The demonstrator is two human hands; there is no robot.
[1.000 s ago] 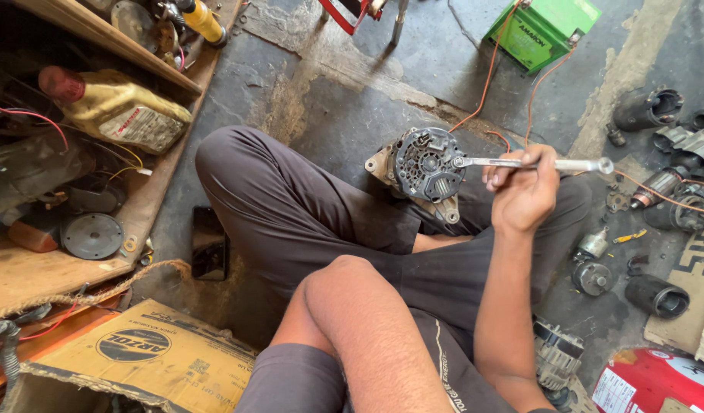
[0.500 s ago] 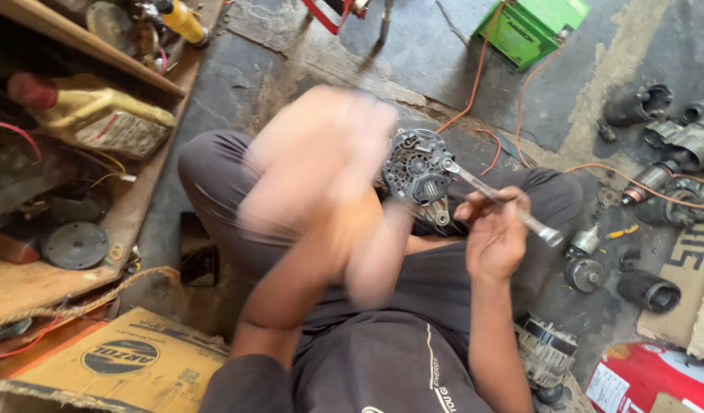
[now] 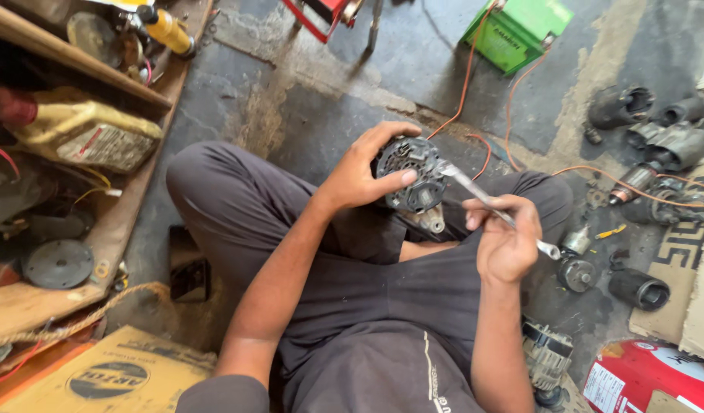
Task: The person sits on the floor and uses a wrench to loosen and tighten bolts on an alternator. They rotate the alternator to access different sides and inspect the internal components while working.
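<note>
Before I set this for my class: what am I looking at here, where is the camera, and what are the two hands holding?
The camera sits on a person's head and looks down at their lap as they sit cross-legged on a concrete floor. The left hand grips a round metal alternator. The right hand holds a wrench whose end meets the alternator. On the floor to the right lie more motor parts and orange wires. A green box stands farther off. A shelf on the left holds a yellow jug.

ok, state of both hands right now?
Left hand: closed around the alternator, holding it.
Right hand: closed on the wrench handle.
</note>
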